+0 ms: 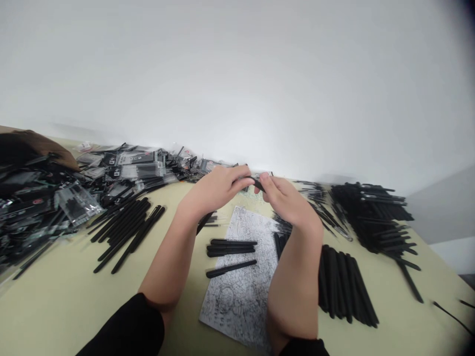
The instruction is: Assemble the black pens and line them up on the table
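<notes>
Both hands are up over the pale surface (404,324), the left hand (215,188) and the right hand (291,198) facing each other, fingertips close but apart, and between them is a slim black item (257,183), gripped at both ends! The left fingers pinch one end, the right fingers close on the other, and much of it is hidden in that grasp. Come nearer than the fingers, and there's the scribbled paper (237,296), with a small group of black pens (232,251) over its left edge and a lone pen (230,268) just nearer still. Out left of the fingers, a slanting row of pens (128,232), and beyond that, a big jumble of clear packets (139,165)! Swing right of the fingers: dark pens packed side by side (343,287), and farther right, a large black heap (371,207), its pieces blurred.
</notes>
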The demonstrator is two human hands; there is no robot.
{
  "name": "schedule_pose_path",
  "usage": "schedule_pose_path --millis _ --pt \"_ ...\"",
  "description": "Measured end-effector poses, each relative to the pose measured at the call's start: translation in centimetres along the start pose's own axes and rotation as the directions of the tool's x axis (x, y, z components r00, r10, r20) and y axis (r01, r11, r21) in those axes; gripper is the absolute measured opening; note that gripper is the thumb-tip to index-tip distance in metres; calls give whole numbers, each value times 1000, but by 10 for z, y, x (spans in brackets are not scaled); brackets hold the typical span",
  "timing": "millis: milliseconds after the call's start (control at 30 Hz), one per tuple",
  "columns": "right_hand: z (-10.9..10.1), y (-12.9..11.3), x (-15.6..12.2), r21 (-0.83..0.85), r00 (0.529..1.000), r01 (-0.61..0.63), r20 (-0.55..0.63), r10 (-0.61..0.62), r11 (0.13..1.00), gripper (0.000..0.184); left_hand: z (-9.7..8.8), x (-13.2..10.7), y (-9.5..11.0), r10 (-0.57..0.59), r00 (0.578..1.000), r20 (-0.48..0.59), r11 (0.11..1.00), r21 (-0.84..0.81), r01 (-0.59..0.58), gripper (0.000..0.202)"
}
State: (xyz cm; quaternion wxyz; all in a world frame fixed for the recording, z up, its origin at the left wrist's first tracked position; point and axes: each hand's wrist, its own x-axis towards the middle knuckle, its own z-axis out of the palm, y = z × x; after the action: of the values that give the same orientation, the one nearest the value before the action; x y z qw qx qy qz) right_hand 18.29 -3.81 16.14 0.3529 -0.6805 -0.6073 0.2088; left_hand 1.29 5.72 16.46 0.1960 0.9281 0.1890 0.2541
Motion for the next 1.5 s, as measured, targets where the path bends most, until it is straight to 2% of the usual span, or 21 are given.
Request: schedule_pose_path --millis 233,433,600,700,867,1000,1100,1300,1500 --pt "3 -5 0 26 1000 8 -7 -8 1000 56 -2 0 1 -21 1000 -23 1000 -3 21 33" --pt "3 -7 0 -10 993 106 -53 -107 994 50 -7 -3 1 -78 993 -86 997 -9 77 32" --pt "-3 1 -2 -73 968 224 -95 -230 972 28 -15 -6 -1 -109 985 -135 994 -17 107 30" --pt "-5 5 -3 -57 959 256 -114 -261 965 15 -17 -7 -1 -118 983 -142 993 -15 117 30" --pt "-5 6 -1 -93 937 292 -170 -304 952 4 -16 -6 1 -115 984 -136 993 -6 115 31" --pt "-2 5 0 -96 945 245 -200 -259 965 14 -16 -5 2 -114 985 -133 993 0 115 30" --pt "-2 4 -1 -75 965 215 -138 -224 974 24 -16 -5 1 -112 985 -135 994 4 113 30" --pt "-1 -1 0 -84 964 261 -35 -264 962 25 -15 -6 0 -97 986 -136 994 33 102 31" --pt "-1 -2 1 -52 972 228 -41 -230 972 19 -16 -6 -1 -107 985 -134 993 38 114 30"
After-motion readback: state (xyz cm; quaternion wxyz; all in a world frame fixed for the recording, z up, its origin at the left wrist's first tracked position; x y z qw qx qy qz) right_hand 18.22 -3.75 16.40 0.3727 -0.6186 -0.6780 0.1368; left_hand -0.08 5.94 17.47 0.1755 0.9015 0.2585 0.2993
